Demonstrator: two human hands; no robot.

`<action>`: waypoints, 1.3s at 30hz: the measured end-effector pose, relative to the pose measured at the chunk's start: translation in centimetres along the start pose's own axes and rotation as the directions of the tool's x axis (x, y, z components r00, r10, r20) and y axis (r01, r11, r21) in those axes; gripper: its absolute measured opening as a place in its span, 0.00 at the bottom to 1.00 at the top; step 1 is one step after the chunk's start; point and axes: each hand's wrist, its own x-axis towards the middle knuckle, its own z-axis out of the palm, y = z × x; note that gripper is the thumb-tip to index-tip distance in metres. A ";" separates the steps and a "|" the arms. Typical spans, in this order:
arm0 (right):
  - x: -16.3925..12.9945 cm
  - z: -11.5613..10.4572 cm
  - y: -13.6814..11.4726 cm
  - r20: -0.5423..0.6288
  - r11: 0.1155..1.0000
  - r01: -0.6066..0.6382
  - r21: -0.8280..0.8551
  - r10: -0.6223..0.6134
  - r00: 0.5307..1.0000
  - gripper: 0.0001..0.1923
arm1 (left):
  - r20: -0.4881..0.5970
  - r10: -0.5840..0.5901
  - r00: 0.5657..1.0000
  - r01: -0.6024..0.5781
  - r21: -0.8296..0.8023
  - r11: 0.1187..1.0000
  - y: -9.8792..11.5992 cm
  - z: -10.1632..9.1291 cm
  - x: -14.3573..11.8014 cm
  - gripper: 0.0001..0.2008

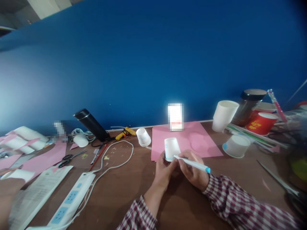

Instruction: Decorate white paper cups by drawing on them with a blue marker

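Head view, wooden table (124,188) against a blue wall. Your left hand (164,171) is wrapped around a small white paper cup (171,148), which is held upside down, base uppermost, just in front of the near edge of the pink paper sheet (192,140). Your right hand (193,171) is closed in a writing grip on a white pen with a blue end (192,163); the tip of the pen meets the lower side of the cup, near its blue-printed rim.

Taking the pink paper sheet as landmark: a blurred white card (176,117) stands at its far edge; a second small cup (143,136) lies tipped just to its left, with a yellow glue gun (125,132) beyond that. To its right stand a tall white cup (224,115), a dark-lidded jar (249,107) and a red cup (262,123), with a low white bowl-shaped cup (236,146) nearer you. Well to its left lie scissors (69,158), a white cable (115,163), a white power strip (72,198) and a black flask (92,124).
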 end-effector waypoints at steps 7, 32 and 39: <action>0.1 0.0 0.0 0.002 1.000 0.006 -0.016 -0.006 1.000 0.02 | 0.030 0.005 1.000 -0.006 0.042 0.999 0.2 -0.1 -0.1 0.20; 0.5 -0.3 0.5 -0.021 0.998 -0.021 -0.053 0.020 1.000 0.02 | 0.026 -0.020 0.999 0.016 0.127 0.992 0.9 0.3 -0.5 0.21; 0.8 -0.6 0.5 -0.056 0.996 -0.059 -0.067 0.055 0.997 0.04 | 0.028 -0.022 0.999 0.019 0.133 0.991 0.7 0.1 -0.4 0.23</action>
